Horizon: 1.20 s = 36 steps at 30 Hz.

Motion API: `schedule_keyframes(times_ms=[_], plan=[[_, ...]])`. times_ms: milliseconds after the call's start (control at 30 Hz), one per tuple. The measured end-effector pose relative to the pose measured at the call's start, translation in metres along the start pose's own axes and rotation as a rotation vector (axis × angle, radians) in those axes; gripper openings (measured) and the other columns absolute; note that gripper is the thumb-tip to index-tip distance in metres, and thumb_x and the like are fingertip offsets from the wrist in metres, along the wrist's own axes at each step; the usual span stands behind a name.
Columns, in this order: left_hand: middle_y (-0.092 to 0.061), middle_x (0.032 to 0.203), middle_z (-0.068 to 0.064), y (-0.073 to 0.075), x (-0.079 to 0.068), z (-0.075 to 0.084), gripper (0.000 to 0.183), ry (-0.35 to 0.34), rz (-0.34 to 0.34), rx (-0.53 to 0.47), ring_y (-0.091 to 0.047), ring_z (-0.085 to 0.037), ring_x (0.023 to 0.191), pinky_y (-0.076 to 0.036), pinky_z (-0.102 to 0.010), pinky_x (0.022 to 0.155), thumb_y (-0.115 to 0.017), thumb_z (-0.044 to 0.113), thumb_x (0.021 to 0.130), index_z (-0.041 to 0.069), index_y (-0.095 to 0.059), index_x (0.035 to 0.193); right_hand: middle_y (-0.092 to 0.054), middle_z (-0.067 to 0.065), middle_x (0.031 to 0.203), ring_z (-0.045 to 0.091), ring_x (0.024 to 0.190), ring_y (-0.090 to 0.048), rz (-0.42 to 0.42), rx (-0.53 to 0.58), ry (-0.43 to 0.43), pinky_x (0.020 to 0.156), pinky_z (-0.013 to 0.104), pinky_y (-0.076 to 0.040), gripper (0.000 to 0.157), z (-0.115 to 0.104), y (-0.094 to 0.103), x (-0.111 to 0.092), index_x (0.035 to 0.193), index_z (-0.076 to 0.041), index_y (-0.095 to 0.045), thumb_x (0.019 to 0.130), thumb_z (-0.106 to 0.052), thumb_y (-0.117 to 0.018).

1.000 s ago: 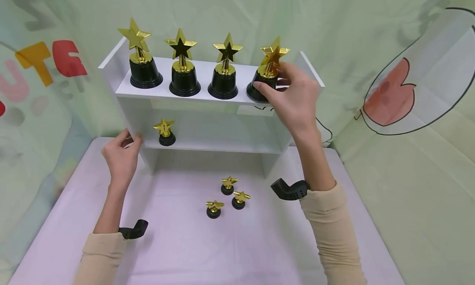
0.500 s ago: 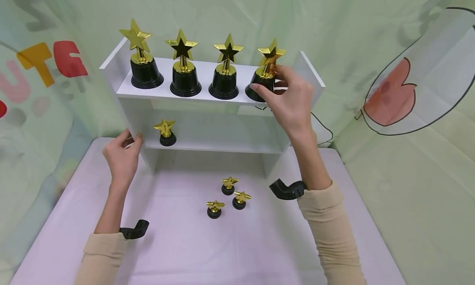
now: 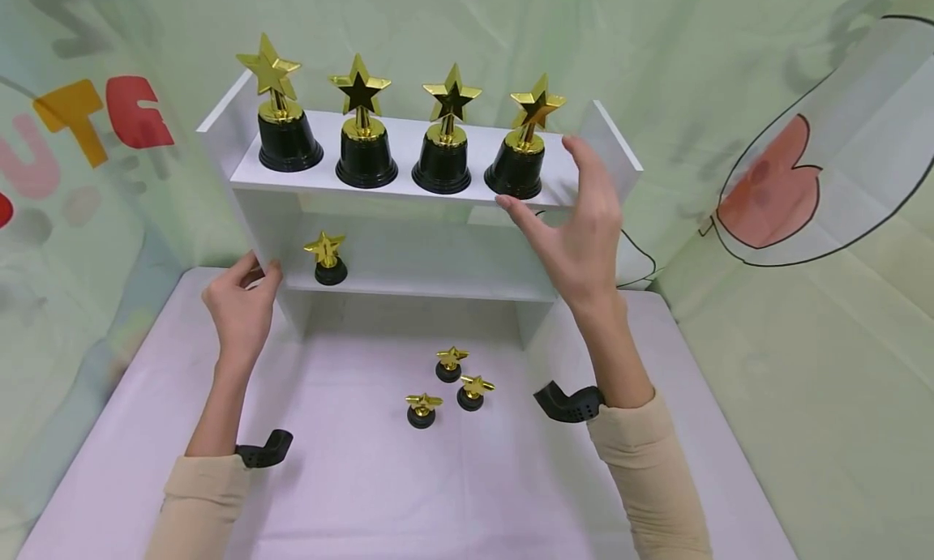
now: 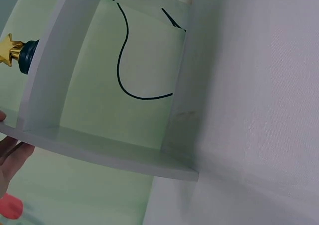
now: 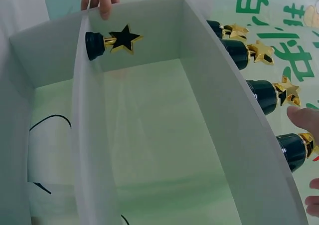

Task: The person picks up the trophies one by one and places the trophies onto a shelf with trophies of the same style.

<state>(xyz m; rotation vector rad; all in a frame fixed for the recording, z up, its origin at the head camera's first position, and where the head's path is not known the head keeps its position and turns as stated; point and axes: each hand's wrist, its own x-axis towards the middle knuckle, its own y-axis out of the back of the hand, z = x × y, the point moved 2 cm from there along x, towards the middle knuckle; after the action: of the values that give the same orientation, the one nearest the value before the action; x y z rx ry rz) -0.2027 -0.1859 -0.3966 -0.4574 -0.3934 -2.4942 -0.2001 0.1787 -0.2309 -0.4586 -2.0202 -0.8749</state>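
Observation:
A row of star trophies with gold stars and black bases stands upright on the top board of a white shelf (image 3: 430, 276). The rightmost trophy (image 3: 515, 169) is just left of my right hand (image 3: 584, 228), whose thumb and fingers are spread and hold nothing. My left hand (image 3: 244, 301) grips the shelf's left side panel, thumb on one side and fingers on the other; the left wrist view catches part of those fingers (image 4: 15, 160). One trophy (image 3: 330, 260) occupies the left end of the middle board, and appears in the right wrist view too (image 5: 114, 41).
Three trophies (image 3: 448, 365) stand on the cloth-covered table (image 3: 365, 487) in front of the shelf. Pale green curtains (image 3: 766, 341) with printed letters and drawings hang behind and at both sides.
My right hand has let go of the rightmost trophy and its fingers have spread, after shifting that trophy slightly left. My left hand stays on the side panel.

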Motion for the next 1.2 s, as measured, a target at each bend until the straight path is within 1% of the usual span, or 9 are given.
schedule_keyframes(times_ms=[67,200,367,467,667,833,967,1067,1200], plan=[[-0.074,0.107,-0.013,0.000,0.000,0.000,0.029,-0.001,0.000,0.002,-0.065,0.008,0.081,-0.050,-0.006,0.073,-0.066,0.014,0.088,0.016,-0.073,0.116,-0.053,0.010,0.142,0.019,0.135,-0.045,0.001,0.015,0.030,0.114,0.034,-0.034,0.079,0.000,0.002,-0.007,0.137,-0.001,-0.050,0.073,-0.032,-0.085],[-0.074,0.107,-0.012,0.000,0.000,0.000,0.028,-0.007,0.001,0.007,-0.064,0.009,0.081,-0.050,-0.006,0.073,-0.066,0.013,0.088,0.015,-0.073,0.116,-0.049,0.012,0.146,0.023,0.140,-0.040,0.031,0.049,0.126,0.117,0.037,-0.031,0.081,0.000,0.005,-0.024,0.137,0.000,-0.048,0.071,-0.027,-0.087],[-0.074,0.108,-0.012,0.000,0.000,0.001,0.029,-0.003,-0.003,0.009,-0.063,0.010,0.080,-0.050,-0.006,0.073,-0.066,0.013,0.088,0.015,-0.073,0.116,-0.051,0.020,0.141,0.032,0.135,-0.044,0.098,0.142,0.250,0.113,0.041,-0.036,0.075,0.002,0.010,-0.049,0.131,0.005,-0.050,0.076,-0.033,-0.083],[-0.073,0.108,-0.013,0.000,0.000,0.001,0.029,-0.004,-0.001,0.009,-0.063,0.010,0.080,-0.050,-0.005,0.073,-0.066,0.012,0.088,0.015,-0.073,0.116,-0.052,0.023,0.138,0.034,0.132,-0.047,0.101,0.178,0.281,0.111,0.038,-0.039,0.073,0.003,0.012,-0.066,0.129,0.006,-0.050,0.079,-0.038,-0.079],[-0.073,0.108,-0.012,0.000,0.001,0.001,0.029,-0.004,-0.001,0.010,-0.066,0.005,0.082,-0.050,-0.006,0.073,-0.066,0.013,0.088,0.015,-0.073,0.116,-0.059,0.028,0.125,0.040,0.119,-0.055,0.097,0.232,0.330,0.107,0.035,-0.043,0.069,0.009,0.009,-0.103,0.120,0.012,-0.055,0.077,-0.036,-0.081],[-0.074,0.107,-0.013,0.000,0.001,0.002,0.028,-0.004,0.003,0.008,-0.067,0.004,0.082,-0.051,-0.007,0.073,-0.066,0.015,0.088,0.016,-0.073,0.115,-0.069,0.024,0.106,0.038,0.102,-0.062,0.011,0.266,0.295,0.101,0.027,-0.046,0.051,0.022,0.001,-0.137,0.109,0.011,-0.065,0.082,-0.031,-0.078],[-0.074,0.106,-0.014,0.000,0.001,0.001,0.028,-0.009,0.001,0.013,-0.068,0.003,0.082,-0.051,-0.007,0.074,-0.066,0.015,0.088,0.017,-0.074,0.114,-0.071,0.018,0.105,0.033,0.101,-0.063,-0.099,0.276,0.212,0.101,0.021,-0.046,0.046,0.034,-0.007,-0.164,0.110,0.006,-0.068,0.083,-0.030,-0.077],[-0.074,0.105,-0.014,0.000,0.001,0.001,0.027,-0.009,-0.004,0.018,-0.069,0.001,0.083,-0.051,-0.008,0.074,-0.066,0.016,0.088,0.018,-0.074,0.114,-0.071,0.016,0.106,0.029,0.102,-0.064,-0.158,0.293,0.149,0.100,0.019,-0.045,0.046,0.042,-0.013,-0.181,0.112,0.003,-0.068,0.076,-0.021,-0.083],[-0.074,0.105,-0.011,0.000,0.002,0.000,0.027,0.007,-0.009,0.016,-0.068,0.001,0.084,-0.051,-0.008,0.075,-0.066,0.017,0.088,0.020,-0.074,0.114,-0.070,0.013,0.111,0.026,0.102,-0.064,-0.231,0.287,0.074,0.097,0.016,-0.046,0.058,0.056,-0.021,-0.202,0.117,0.001,-0.067,0.063,-0.006,-0.088]])
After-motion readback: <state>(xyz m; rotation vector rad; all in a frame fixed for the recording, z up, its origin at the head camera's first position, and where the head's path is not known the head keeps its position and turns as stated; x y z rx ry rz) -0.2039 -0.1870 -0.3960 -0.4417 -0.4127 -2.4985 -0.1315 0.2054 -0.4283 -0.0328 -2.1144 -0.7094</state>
